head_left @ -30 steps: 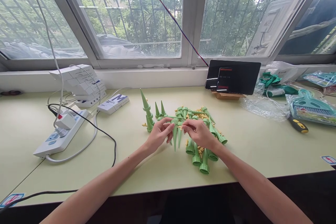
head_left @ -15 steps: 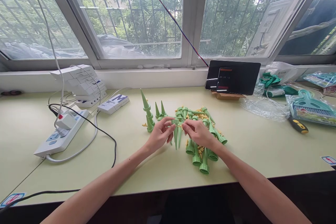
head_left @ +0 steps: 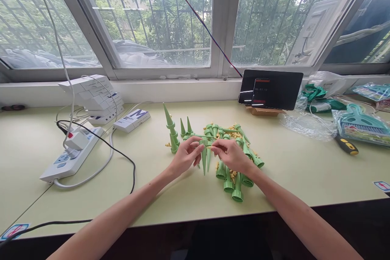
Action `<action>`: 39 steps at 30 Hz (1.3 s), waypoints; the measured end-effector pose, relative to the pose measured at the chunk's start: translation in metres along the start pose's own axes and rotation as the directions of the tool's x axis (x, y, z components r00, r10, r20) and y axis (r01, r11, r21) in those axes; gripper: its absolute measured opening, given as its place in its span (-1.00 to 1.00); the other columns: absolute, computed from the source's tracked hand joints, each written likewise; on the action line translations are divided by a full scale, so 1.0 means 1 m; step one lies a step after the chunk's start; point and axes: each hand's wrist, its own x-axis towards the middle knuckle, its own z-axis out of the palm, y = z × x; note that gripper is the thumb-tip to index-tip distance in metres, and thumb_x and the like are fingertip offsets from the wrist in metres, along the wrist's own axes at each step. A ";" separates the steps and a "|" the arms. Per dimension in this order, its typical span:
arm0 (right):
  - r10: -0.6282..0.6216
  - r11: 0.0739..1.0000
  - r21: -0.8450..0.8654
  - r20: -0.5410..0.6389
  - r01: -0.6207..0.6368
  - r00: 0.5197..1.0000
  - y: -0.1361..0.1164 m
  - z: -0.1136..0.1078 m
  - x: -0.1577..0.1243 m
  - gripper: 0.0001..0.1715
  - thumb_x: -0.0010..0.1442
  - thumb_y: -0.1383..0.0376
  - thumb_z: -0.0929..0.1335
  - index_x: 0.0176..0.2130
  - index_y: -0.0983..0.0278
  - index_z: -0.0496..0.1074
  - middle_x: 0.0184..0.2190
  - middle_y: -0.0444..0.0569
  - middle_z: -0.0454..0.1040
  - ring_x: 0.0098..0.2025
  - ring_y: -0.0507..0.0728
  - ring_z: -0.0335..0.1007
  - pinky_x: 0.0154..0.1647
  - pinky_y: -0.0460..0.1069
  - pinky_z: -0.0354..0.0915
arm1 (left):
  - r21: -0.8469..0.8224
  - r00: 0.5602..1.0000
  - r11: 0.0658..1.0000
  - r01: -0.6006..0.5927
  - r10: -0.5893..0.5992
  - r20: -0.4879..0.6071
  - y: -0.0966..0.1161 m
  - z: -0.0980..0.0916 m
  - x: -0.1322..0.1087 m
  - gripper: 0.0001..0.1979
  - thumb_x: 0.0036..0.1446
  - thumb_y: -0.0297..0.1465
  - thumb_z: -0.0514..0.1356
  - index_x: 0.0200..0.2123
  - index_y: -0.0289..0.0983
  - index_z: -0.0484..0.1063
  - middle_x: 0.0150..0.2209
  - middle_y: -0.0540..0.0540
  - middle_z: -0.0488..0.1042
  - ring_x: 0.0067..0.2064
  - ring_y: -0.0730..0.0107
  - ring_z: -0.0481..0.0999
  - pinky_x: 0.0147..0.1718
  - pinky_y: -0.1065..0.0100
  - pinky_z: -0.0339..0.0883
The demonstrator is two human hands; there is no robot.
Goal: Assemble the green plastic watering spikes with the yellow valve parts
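The fingers of the left hand covered part of the green spike at their tips. The fingers of the right hand concealed most of the yellow piece; its shape was too small to determine. Right of these fingertips, the right hand blocked part of the spike pile. Small print on the white box, beyond and left of the left fingers, was unreadable. Below the fingers, the lower edge cut off both forearms.
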 end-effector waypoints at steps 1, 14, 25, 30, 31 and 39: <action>-0.005 1.000 -0.009 -0.002 0.005 1.000 0.000 0.000 0.000 -0.76 0.31 0.27 0.28 -0.39 0.29 0.39 -0.55 -0.14 0.36 -0.52 0.01 0.17 -0.47 -0.08 0.11 | 0.001 1.000 1.000 0.001 -0.001 0.002 0.000 0.000 0.000 -0.72 0.23 -0.19 0.19 -0.14 -0.27 0.31 -0.58 0.12 0.31 -0.67 0.59 0.29 -0.67 0.50 0.16; -0.013 0.998 -0.057 0.053 0.016 0.999 0.002 -0.001 -0.001 -0.64 0.34 0.26 0.24 -0.49 0.29 0.30 -0.62 -0.17 0.26 -0.56 -0.01 0.07 -0.50 -0.08 0.04 | 0.036 0.998 0.997 -0.063 0.064 -0.018 -0.011 0.000 -0.003 -0.79 0.23 -0.25 0.20 -0.17 -0.24 0.34 -0.59 0.15 0.20 -0.65 0.60 0.27 -0.65 0.50 0.12; -0.047 0.993 -0.105 0.052 0.052 0.998 0.003 0.001 -0.002 -0.63 0.35 0.25 0.22 -0.49 0.28 0.30 -0.61 -0.17 0.22 -0.55 0.01 0.05 -0.47 -0.07 0.04 | -0.009 1.000 1.000 0.002 -0.002 0.012 -0.008 0.000 -0.002 -0.76 0.22 -0.22 0.20 -0.15 -0.24 0.33 -0.59 0.14 0.25 -0.67 0.56 0.30 -0.65 0.48 0.17; -0.030 0.996 -0.080 0.068 0.035 0.997 0.002 0.000 -0.001 -0.61 0.35 0.25 0.20 -0.50 0.29 0.29 -0.65 -0.20 0.16 -0.58 -0.01 0.00 -0.49 -0.08 0.02 | 0.051 0.996 0.997 -0.054 0.057 -0.068 -0.012 0.002 -0.005 -0.79 0.21 -0.25 0.22 -0.16 -0.24 0.38 -0.56 0.08 0.31 -0.61 0.54 0.31 -0.63 0.46 0.21; -0.029 0.997 -0.075 0.070 0.034 0.997 0.002 0.000 -0.001 -0.61 0.35 0.24 0.20 -0.50 0.29 0.30 -0.65 -0.20 0.16 -0.58 -0.02 0.01 -0.49 -0.08 0.02 | 0.060 0.996 0.997 -0.054 0.058 -0.069 -0.012 0.002 -0.005 -0.79 0.21 -0.25 0.22 -0.16 -0.24 0.38 -0.56 0.08 0.31 -0.60 0.54 0.31 -0.62 0.46 0.22; -0.036 0.998 -0.049 0.066 0.040 0.997 -0.002 -0.001 -0.002 -0.59 0.35 0.18 0.23 -0.49 0.29 0.34 -0.60 -0.14 0.32 -0.55 0.00 0.12 -0.47 -0.08 0.08 | 0.033 1.000 0.999 -0.009 0.010 -0.027 -0.002 0.001 -0.003 -0.72 0.21 -0.20 0.22 -0.15 -0.28 0.37 -0.60 0.09 0.31 -0.65 0.53 0.33 -0.68 0.48 0.18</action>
